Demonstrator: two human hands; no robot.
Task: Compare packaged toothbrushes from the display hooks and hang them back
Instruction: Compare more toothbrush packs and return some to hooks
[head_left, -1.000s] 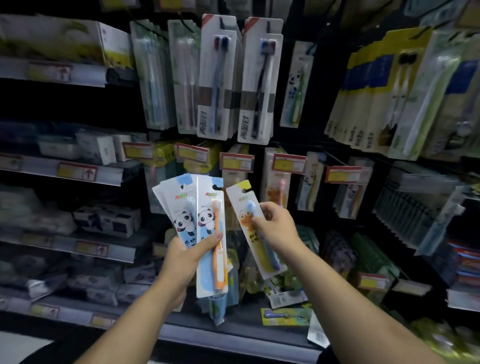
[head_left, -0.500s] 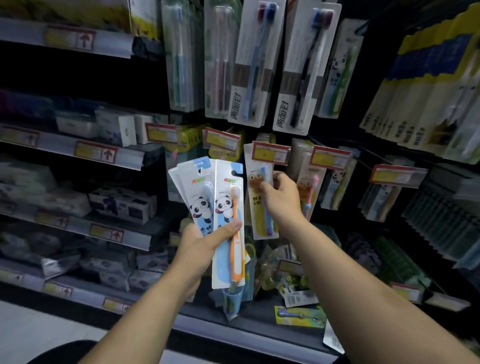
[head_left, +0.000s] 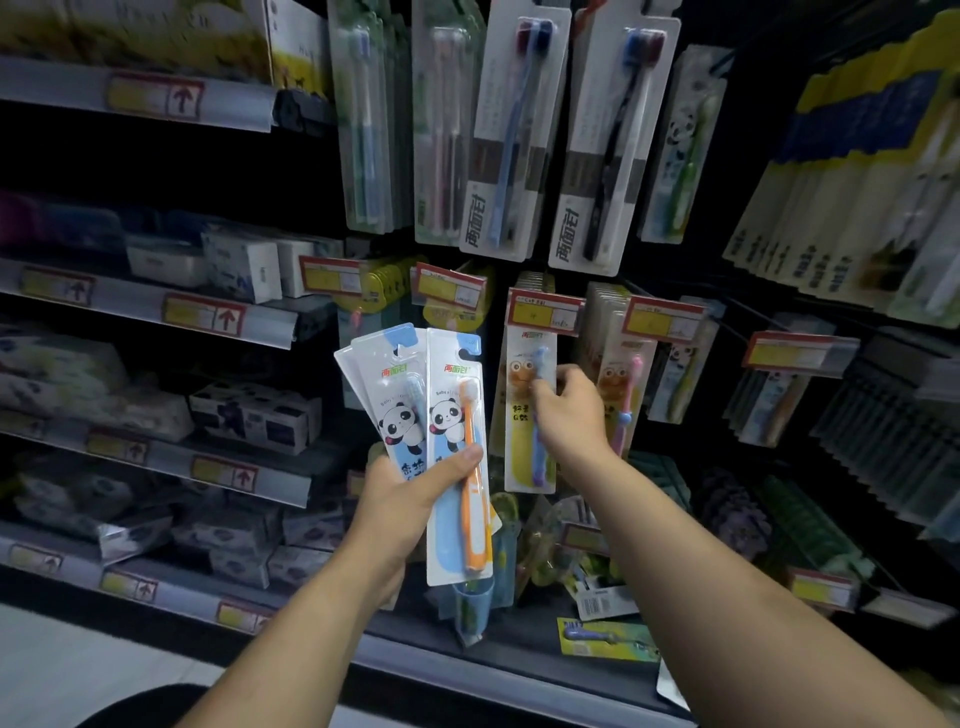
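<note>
The yellow card toothbrush pack with a purple brush under clear plastic (head_left: 525, 452) sits far in against the display. Its top is hidden behind a red-and-yellow price tag (head_left: 543, 314), so I can't see whether its hole is on the hook. The right hand (head_left: 571, 415) is up against its upper part, fingertips on the plastic. The blur leaves me unable to tell whether it pinches the pack or only touches it. To the left and nearer, the left hand (head_left: 410, 499) grips a fan of white-and-blue panda-printed toothbrush packs (head_left: 400, 405), thumb across the front one with the orange brush. The step looks like rehanging. Done well, the pack goes up level, slides fully back along the hook, and is let go only once it hangs freely. The fan is best held clear of the neighbouring rows.
</note>
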